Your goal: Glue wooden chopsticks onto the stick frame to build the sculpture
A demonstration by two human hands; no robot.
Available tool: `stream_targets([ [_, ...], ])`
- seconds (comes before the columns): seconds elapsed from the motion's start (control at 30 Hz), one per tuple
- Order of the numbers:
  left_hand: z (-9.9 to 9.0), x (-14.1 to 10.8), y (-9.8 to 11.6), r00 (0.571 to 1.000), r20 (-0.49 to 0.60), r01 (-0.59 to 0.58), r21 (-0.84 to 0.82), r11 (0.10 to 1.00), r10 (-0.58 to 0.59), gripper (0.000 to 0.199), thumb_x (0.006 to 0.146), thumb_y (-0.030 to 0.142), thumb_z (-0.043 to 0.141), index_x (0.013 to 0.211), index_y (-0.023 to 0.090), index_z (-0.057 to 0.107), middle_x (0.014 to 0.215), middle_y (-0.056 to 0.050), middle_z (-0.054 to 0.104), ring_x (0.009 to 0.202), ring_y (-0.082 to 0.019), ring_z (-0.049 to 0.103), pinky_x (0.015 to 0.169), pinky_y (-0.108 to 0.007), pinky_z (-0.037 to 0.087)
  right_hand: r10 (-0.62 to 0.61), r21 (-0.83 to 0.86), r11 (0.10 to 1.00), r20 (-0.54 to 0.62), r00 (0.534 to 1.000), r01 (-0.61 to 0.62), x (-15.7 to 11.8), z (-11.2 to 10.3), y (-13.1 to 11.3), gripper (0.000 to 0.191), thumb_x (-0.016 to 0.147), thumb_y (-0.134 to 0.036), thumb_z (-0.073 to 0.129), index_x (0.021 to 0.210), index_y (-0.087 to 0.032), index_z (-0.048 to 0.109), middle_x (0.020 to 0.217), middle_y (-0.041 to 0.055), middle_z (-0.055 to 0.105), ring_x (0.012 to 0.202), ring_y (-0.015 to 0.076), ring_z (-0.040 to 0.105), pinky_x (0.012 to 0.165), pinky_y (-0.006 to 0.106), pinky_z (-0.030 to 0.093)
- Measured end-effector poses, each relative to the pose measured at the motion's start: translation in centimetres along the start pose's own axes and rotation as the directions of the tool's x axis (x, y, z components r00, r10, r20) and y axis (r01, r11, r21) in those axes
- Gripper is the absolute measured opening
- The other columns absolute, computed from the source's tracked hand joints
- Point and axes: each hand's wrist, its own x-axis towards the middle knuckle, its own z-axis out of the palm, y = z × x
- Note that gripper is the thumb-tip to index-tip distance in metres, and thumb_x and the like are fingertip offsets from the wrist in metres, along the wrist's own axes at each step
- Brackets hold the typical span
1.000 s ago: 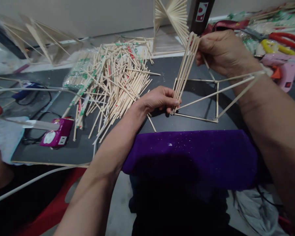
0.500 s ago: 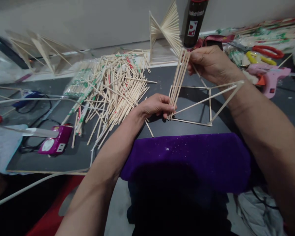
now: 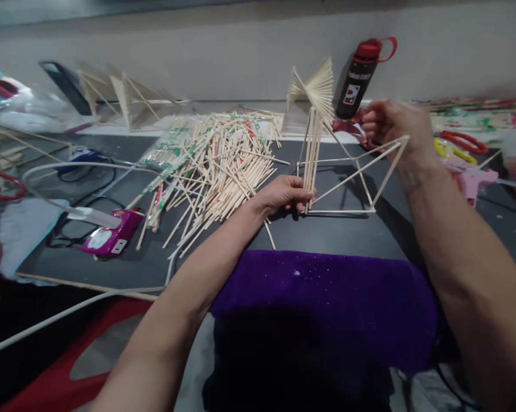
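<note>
My left hand (image 3: 290, 194) pinches the lower end of several upright wooden sticks in a stick frame (image 3: 341, 180). The sticks stand close together on the frame's left side and lean slightly. Thin bars form the frame's base, and slanting ones rise to a point on its right. My right hand (image 3: 393, 123) is in the air behind that point, apart from the upright sticks. Its fingers are loosely bent and somewhat blurred, with nothing visible in them. A finished-looking twisted stick model (image 3: 313, 94) stands behind the frame.
Loose sticks (image 3: 236, 171) are heaped left of the frame. A dark bottle (image 3: 356, 77) with a red cap stands behind. At right are a pink glue gun (image 3: 470, 177) and red-handled pliers (image 3: 464, 140). A purple power adapter (image 3: 114, 232) with cables lies left; purple cloth (image 3: 326, 303) is in front.
My right hand has let go of the upright sticks' top ends and moved right, away from them. My left hand keeps its grip at the bottom. The camera view has tilted up.
</note>
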Motion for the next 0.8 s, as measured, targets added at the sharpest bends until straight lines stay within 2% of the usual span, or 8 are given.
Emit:
stream_targets([
  [0.1, 0.0, 0.2, 0.0, 0.999, -0.051, -0.016, -0.042, 0.999, 0.014, 0.005, 0.087, 0.013, 0.068, 0.084, 0.01, 0.067, 0.068, -0.001, 0.068, 0.044, -0.003, 0.06, 0.036, -0.014, 0.026, -0.182, -0.013, 0.983, -0.134, 0.974, 0.182, 0.5, -1.0, -1.0, 0.015, 0.095, -0.02, 0.062, 0.084, -0.014, 0.071, 0.073, 0.0051, 0.066, 0.057, 0.0099, 0.06, 0.057, 0.025, 0.044],
  [0.2, 0.0, 0.2, 0.0, 0.997, -0.075, -0.023, -0.053, 0.998, 0.019, 0.006, 0.089, 0.012, 0.068, 0.084, 0.01, 0.066, 0.07, -0.001, 0.069, 0.044, -0.003, 0.06, 0.036, -0.014, 0.026, -0.308, -0.061, 0.951, -0.18, 0.934, 0.302, 1.0, -2.0, -2.8, 0.019, 0.095, -0.021, 0.059, 0.081, -0.016, 0.072, 0.07, 0.0036, 0.064, 0.054, 0.0098, 0.058, 0.053, 0.025, 0.041],
  [0.33, -0.2, 0.3, -0.2, 0.996, -0.083, -0.03, -0.027, 0.999, 0.028, 0.007, 0.09, 0.013, 0.067, 0.083, 0.01, 0.067, 0.069, -0.001, 0.069, 0.044, -0.002, 0.059, 0.037, -0.015, 0.026, -0.423, -0.084, 0.906, -0.146, 0.894, 0.415, 1.1, -3.1, -6.4, 0.02, 0.091, -0.025, 0.062, 0.079, -0.017, 0.076, 0.067, 0.0043, 0.063, 0.052, 0.011, 0.056, 0.049, 0.027, 0.034],
  [0.47, -0.3, 0.5, -0.3, 0.996, -0.081, -0.033, -0.013, 0.999, 0.032, 0.009, 0.09, 0.012, 0.066, 0.081, 0.011, 0.066, 0.068, -0.001, 0.069, 0.044, -0.003, 0.059, 0.037, -0.016, 0.025, -0.478, -0.061, 0.878, -0.032, 0.878, 0.476, -1.1, -3.0, -10.4, 0.014, 0.079, -0.033, 0.075, 0.08, -0.02, 0.081, 0.069, 0.0033, 0.06, 0.054, 0.0091, 0.054, 0.048, 0.027, 0.027],
  [0.57, -0.3, 0.4, -0.2, 0.995, -0.093, -0.035, 0.016, 0.999, 0.036, 0.013, 0.09, 0.012, 0.066, 0.077, 0.011, 0.066, 0.058, 0.001, 0.064, 0.042, -0.003, 0.056, 0.038, -0.016, 0.024, -0.433, -0.068, 0.899, 0.005, 0.901, 0.432, -4.7, -2.0, -12.4, 0.015, 0.069, -0.032, 0.083, 0.078, -0.021, 0.082, 0.067, 0.003, 0.057, 0.053, 0.008, 0.051, 0.047, 0.027, 0.028],
  [0.63, -0.3, 0.3, 0.0, 0.993, -0.116, -0.034, 0.04, 0.999, 0.038, 0.014, 0.09, 0.012, 0.067, 0.076, 0.011, 0.066, 0.054, 0.002, 0.061, 0.041, -0.003, 0.054, 0.038, -0.015, 0.025, -0.373, -0.145, 0.916, 0.04, 0.927, 0.375, -7.9, -0.9, -12.5, 0.013, 0.068, -0.031, 0.084, 0.075, -0.02, 0.081, 0.063, 0.003, 0.057, 0.051, 0.009, 0.051, 0.045, 0.027, 0.03],
  [0.73, -0.3, 0.5, 0.3, 0.99, -0.139, -0.021, 0.073, 0.997, 0.031, 0.014, 0.09, 0.014, 0.068, 0.076, 0.012, 0.067, 0.051, 0.002, 0.06, 0.04, -0.003, 0.053, 0.038, -0.015, 0.026, -0.112, -0.266, 0.953, 0.128, 0.985, 0.143, -12.3, 1.0, -10.1, 0.017, 0.072, -0.038, 0.082, 0.075, -0.021, 0.079, 0.059, 0.0013, 0.061, 0.049, 0.009, 0.05, 0.045, 0.025, 0.036],
  [0.8, -0.2, 0.7, 0.4, 0.988, -0.153, -0.016, 0.091, 0.996, 0.03, 0.015, 0.089, 0.017, 0.069, 0.076, 0.012, 0.067, 0.052, 0.001, 0.061, 0.04, -0.003, 0.052, 0.038, -0.016, 0.026, 0.11, -0.348, 0.937, 0.17, 0.979, -0.044, -14.3, 2.0, -7.4, 0.018, 0.076, -0.038, 0.078, 0.075, -0.02, 0.078, 0.064, 0.0018, 0.064, 0.053, 0.0085, 0.052, 0.051, 0.025, 0.042],
])
